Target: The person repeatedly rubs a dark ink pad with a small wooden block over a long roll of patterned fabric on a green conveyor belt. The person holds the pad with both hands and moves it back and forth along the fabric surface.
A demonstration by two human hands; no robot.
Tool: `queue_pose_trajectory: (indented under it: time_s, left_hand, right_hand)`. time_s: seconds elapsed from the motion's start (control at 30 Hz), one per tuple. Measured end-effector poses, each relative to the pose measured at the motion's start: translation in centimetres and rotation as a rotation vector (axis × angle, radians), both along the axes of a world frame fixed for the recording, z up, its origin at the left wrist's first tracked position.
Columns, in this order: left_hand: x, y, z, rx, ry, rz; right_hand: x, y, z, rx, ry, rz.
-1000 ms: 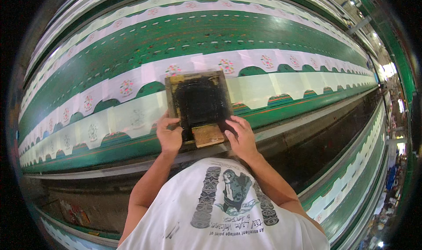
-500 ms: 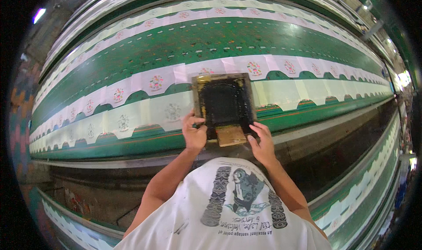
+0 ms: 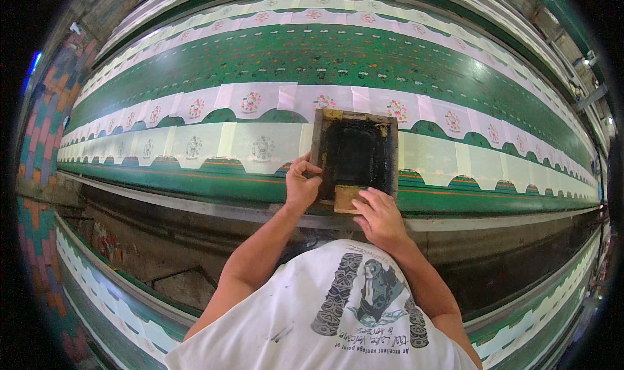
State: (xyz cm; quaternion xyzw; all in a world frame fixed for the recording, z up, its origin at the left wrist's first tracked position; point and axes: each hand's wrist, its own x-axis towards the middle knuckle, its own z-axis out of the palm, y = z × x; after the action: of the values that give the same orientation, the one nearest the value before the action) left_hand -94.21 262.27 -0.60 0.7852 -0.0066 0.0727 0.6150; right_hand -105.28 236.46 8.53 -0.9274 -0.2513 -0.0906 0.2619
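Observation:
A dark-meshed screen printing frame (image 3: 391, 152) lies on the row of pale, curved-edge fabric pieces (image 3: 429, 157) nearest me. At its near left side my left hand (image 3: 303, 185) is closed on the frame's edge, fingertips pinched there. A wooden squeegee (image 3: 346, 204) rests across the near end of the frame. My right hand (image 3: 382, 218) has its fingers on the squeegee's right part, with the thumb at the near side. Left of the frame, a fabric piece bears a grey print (image 3: 263, 149). What lies under the frame is hidden.
The long green printing table (image 3: 260, 186) spans the view, its near edge (image 3: 448, 223) just before me. A farther row of pinkish fabric pieces (image 3: 252, 102) carries colourful prints. More rows lie beyond, and another fabric-covered table (image 3: 110, 305) stands behind me. Brick-patterned paving (image 3: 49, 110) is at the left.
My right hand has left the frame's right edge and come onto the squeegee. My left hand stays on the frame's left side. The whole view has shifted and turned slightly.

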Motion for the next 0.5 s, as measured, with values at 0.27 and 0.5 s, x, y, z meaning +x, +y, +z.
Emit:
queue_pose_trajectory:
  time_s: [0.27,0.5]
  left_hand:
    - [0.3,-0.2,-1.0,-0.073,0.053,-0.016]
    - [2.2,1.0,-2.0,-0.239,0.252,-0.027]
  right_hand:
    - [4.9,-0.5,1.6,-0.193,0.131,0.157]
    - [15.2,-2.6,2.2,-0.168,0.363,0.174]
